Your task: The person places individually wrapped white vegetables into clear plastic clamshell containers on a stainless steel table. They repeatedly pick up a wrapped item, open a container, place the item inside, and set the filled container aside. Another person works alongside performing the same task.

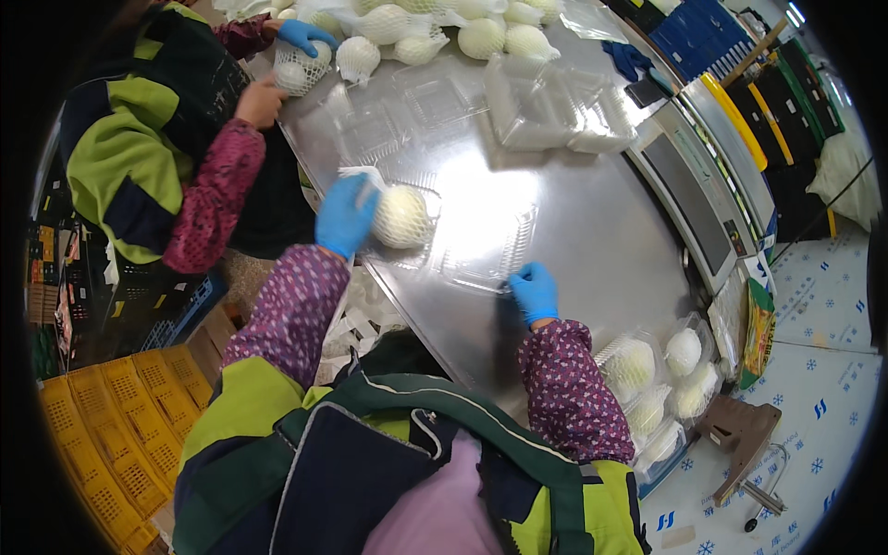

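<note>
A round pale fruit (402, 216) in a foam net sits in one half of a clear plastic clamshell box (485, 260) on the metal table. My left hand (343, 216), in a blue glove, is at the fruit's left side. White material (364, 176), perhaps the net's loose end, shows between its thumb and fingers. At the near right corner of the box's other half, my blue-gloved right hand (535, 293) pinches the rim. Glare hides part of that half.
Stacked clear boxes (534, 104) and netted fruits (402, 28) lie at the far side. Packed boxes (631, 368) stand near my right forearm, below a scale-like machine (694, 194). At left, a co-worker's hands (277, 69) hold a netted fruit. Yellow crates (125, 416) stand below left.
</note>
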Motion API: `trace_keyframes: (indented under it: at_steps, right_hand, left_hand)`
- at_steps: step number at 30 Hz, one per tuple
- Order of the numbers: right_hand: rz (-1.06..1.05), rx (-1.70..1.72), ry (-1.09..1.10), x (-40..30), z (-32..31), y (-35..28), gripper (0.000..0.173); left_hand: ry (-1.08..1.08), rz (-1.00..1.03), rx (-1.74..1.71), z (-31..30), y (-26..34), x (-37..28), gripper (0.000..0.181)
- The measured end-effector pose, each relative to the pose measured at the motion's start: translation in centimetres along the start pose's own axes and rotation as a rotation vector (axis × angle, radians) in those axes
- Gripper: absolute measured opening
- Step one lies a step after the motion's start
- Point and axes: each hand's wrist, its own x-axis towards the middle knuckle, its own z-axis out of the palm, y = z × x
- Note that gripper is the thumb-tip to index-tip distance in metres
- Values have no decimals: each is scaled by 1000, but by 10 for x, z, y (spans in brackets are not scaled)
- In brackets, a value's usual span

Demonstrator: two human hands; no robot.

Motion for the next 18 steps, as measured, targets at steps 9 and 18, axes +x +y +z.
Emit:
trace_keyframes:
  at_steps: [9, 18]
  right_hand:
    - [-333, -201, 471, 14, -58, -93, 12]
    - [-608, -308, 508, -13, -69, -168, 33]
  left_hand:
    - [-412, 485, -105, -1, 64, -11, 70]
    - [-604, -24, -335, 61, 50, 40, 46]
